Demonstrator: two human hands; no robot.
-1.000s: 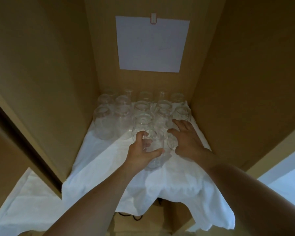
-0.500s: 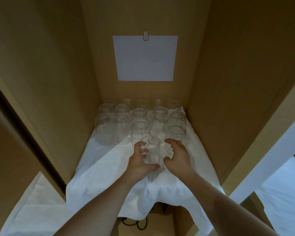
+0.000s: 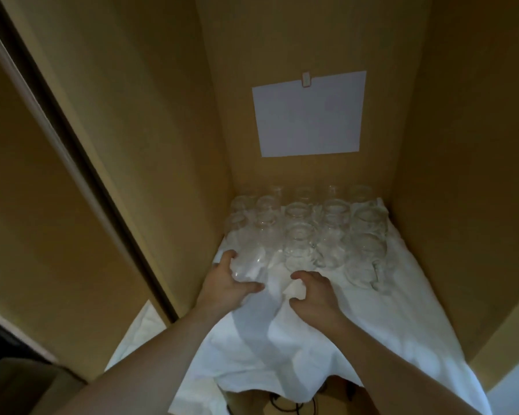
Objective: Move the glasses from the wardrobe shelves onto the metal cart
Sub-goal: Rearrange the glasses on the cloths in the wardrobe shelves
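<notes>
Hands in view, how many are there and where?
2. The left hand grips a glass at the shelf's front left; the right hand is over the white cloth beside it.

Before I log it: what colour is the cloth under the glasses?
White, plain, seen in the head view: cloth under glasses.

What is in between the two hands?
In the head view, only rumpled white cloth lies between the left hand, which holds a glass, and the right hand.
</notes>
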